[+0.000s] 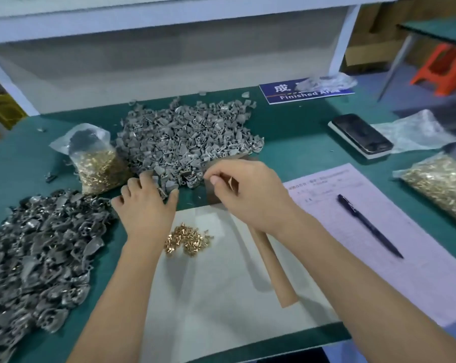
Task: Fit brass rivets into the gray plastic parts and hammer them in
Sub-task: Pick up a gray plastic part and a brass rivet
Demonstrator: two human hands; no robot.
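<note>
Gray plastic parts (35,255) lie in a dark, shiny heap at the far left of the green surface (295,132), and a bag of brass rivets (98,163) stands just beyond it. A second, paler heap (185,137) fills the middle, and the left hand (145,205) rests at its near edge, fingers curled around a few pieces; whether it holds one firmly I cannot tell. These parts look light, stiff and irregular, so they should tangle a little and are best pinched by a flat edge. On the white sheet (216,284) below sits a small pile of loose rivets (187,239): tiny, smooth, likely to roll, best taken by the head between two fingertips. The right hand (245,192) hovers beside the pale heap, thumb and forefinger drawn close in a narrow grip, perhaps on a rivet too small to make out. Under its wrist lies a hammer handle (274,268), its head hidden.
</note>
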